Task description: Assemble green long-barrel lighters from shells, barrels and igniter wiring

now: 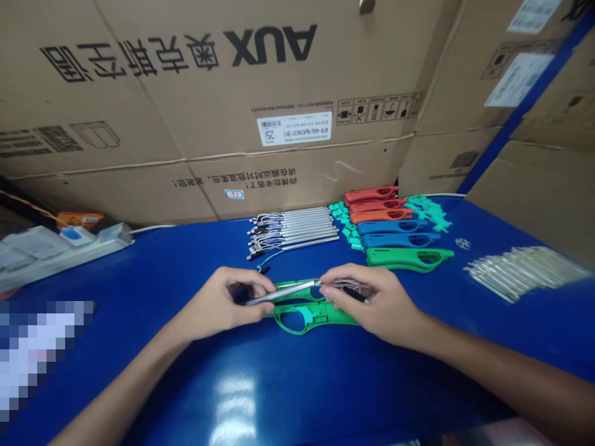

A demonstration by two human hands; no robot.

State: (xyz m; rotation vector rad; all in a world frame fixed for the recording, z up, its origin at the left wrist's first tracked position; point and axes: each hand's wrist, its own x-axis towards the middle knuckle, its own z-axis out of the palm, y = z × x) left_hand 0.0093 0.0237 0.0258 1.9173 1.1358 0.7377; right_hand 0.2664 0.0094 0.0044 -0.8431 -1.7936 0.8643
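Note:
A green plastic lighter-gun shell (307, 313) lies on the blue table (297, 384) in front of me. My left hand (227, 301) pinches the left end of a silver metal tube (283, 292) held over the shell. My right hand (369, 300) grips the tube's right end, where thin wires and a black piece stick out. Both hands are closed around it.
Behind lie a row of silver tubes with wires (295, 232), a stack of red, orange, blue and green shells (395, 226), small teal parts (430, 210) and clear parts (525, 269) at right. A white power strip (60, 251) sits left. Cardboard boxes (260, 93) wall the back.

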